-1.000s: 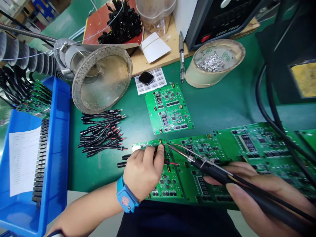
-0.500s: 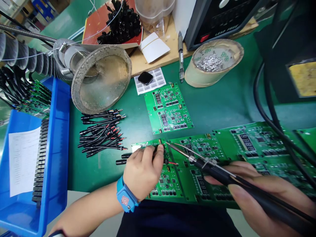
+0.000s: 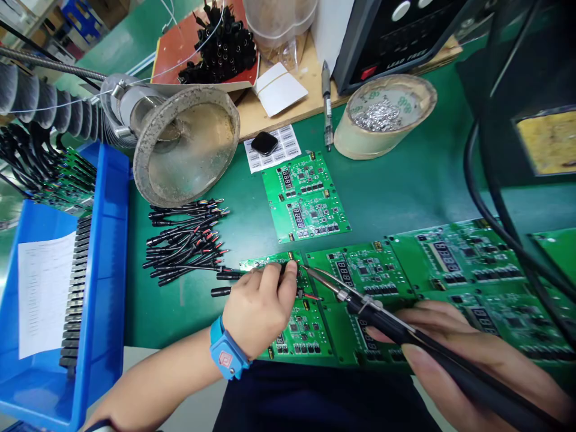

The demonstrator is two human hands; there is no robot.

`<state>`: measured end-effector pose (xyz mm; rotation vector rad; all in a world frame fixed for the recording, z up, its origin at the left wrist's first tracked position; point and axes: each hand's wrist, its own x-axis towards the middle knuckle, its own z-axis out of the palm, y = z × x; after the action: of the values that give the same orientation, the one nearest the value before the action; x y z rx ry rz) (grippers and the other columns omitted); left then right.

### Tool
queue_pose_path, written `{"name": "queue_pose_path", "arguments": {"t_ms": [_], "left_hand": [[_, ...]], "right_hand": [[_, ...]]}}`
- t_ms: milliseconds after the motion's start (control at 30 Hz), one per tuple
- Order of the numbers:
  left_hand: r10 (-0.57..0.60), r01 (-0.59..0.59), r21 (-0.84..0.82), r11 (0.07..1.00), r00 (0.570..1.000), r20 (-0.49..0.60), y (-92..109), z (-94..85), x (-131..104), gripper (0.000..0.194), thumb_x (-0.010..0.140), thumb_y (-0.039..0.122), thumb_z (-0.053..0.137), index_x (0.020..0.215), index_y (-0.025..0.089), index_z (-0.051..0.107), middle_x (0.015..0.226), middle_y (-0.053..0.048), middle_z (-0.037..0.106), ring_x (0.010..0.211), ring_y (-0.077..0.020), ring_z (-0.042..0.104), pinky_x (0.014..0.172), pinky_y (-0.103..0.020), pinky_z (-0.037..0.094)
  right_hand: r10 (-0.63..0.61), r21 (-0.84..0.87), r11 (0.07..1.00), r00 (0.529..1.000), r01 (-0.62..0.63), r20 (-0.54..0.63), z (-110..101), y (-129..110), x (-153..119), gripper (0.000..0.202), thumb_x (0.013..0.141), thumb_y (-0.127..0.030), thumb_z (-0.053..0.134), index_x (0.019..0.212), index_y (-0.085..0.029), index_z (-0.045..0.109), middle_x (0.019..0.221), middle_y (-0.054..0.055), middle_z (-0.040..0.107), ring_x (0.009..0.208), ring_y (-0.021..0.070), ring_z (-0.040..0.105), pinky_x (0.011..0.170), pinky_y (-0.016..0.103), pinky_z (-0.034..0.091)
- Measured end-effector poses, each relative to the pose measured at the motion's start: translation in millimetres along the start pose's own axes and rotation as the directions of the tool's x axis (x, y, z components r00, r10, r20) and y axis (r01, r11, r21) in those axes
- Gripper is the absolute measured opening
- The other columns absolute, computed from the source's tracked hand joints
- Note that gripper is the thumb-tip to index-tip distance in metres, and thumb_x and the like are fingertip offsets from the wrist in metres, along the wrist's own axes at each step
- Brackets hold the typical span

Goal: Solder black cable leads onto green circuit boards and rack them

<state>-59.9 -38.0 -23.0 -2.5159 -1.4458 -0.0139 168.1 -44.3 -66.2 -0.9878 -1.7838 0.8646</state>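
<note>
From afar, I am guessing that my flat, shiny green circuit board [image 3: 299, 330] is only partly done. It is lying under my left hand [image 3: 256, 306]. My right hand [image 3: 486, 354] is gripping a long black soldering iron [image 3: 387, 326]. A messy pile of black cables [image 3: 193, 247] is waiting. My left hand is pinching one thin black cable [image 3: 227, 276]. Tiny parts are dotting the board.

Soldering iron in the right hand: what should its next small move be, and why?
Perhaps settle the tip of the soldering iron on the circuit board beside the left hand. The right hand aims it there, and the left hand lies over black cables. Whether the tip touches is unclear.
</note>
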Motion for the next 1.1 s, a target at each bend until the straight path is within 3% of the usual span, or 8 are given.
{"name": "queue_pose_path", "arguments": {"t_ms": [333,567,800,967,1033,1100], "left_hand": [[0.014,-0.014,0.008,1.000,1.000,0.005,-0.7,0.4,1.3,0.029,0.084,0.005,0.048,0.112,0.008,0.055,0.084,-0.008,0.061,0.060,-0.0149,0.060,0.048,-0.027,0.049],[0.011,-0.011,0.008,1.000,1.000,-0.020,0.6,0.3,1.9,0.027,0.084,0.005,0.048,0.109,0.009,0.057,0.082,-0.007,0.063,0.062,-0.0152,0.061,0.051,-0.027,0.049],[0.024,-0.024,-0.004,1.000,0.999,-0.034,0.7,-0.6,2.0,0.027,0.084,0.003,0.047,0.108,0.008,0.058,0.081,-0.008,0.063,0.059,-0.0156,0.060,0.049,-0.028,0.049],[0.020,-0.020,-0.003,1.000,0.999,-0.041,1.3,-0.9,3.8,0.029,0.084,0.002,0.042,0.106,0.009,0.060,0.082,-0.008,0.065,0.059,-0.0160,0.060,0.050,-0.028,0.049],[0.020,-0.020,0.000,1.000,0.999,-0.041,1.2,-0.9,4.3,0.030,0.084,0.001,0.042,0.106,0.009,0.061,0.082,-0.008,0.066,0.059,-0.0161,0.060,0.049,-0.028,0.049],[0.022,-0.022,-0.001,1.000,0.999,-0.037,0.8,-1.2,4.4,0.030,0.084,0.002,0.042,0.106,0.009,0.062,0.082,-0.008,0.066,0.059,-0.0163,0.060,0.050,-0.028,0.049]], "right_hand": [[-0.052,-0.059,0.997,0.998,0.054,0.033,-1.2,-0.3,3.9,0.012,0.073,-0.013,0.057,0.076,-0.023,0.051,0.067,-0.002,0.067,0.069,0.0172,0.066,0.069,0.035,0.047],[-0.072,-0.023,0.997,0.997,0.072,-0.024,0.1,2.8,-1.0,0.019,0.068,-0.011,0.060,0.081,-0.023,0.053,0.068,-0.001,0.067,0.068,0.0198,0.066,0.069,0.038,0.050],[-0.046,-0.109,0.992,0.990,0.061,0.131,-8.5,1.9,1.5,0.015,0.079,-0.017,0.050,0.086,-0.026,0.060,0.075,-0.002,0.069,0.066,0.0149,0.064,0.066,0.034,0.045],[-0.024,-0.098,0.995,0.996,0.032,0.083,-5.0,1.7,-1.6,0.013,0.077,-0.016,0.054,0.084,-0.026,0.058,0.074,0.000,0.068,0.069,0.0176,0.064,0.065,0.036,0.047],[-0.062,-0.080,0.995,0.998,0.065,0.031,-2.5,2.0,-1.4,0.014,0.074,-0.013,0.056,0.083,-0.024,0.056,0.072,0.001,0.066,0.071,0.0186,0.064,0.067,0.037,0.049],[-0.129,-0.096,0.986,0.990,0.134,0.055,-1.1,1.8,0.4,0.012,0.074,-0.011,0.057,0.077,-0.022,0.054,0.067,0.001,0.064,0.068,0.0168,0.063,0.068,0.035,0.048]]}}
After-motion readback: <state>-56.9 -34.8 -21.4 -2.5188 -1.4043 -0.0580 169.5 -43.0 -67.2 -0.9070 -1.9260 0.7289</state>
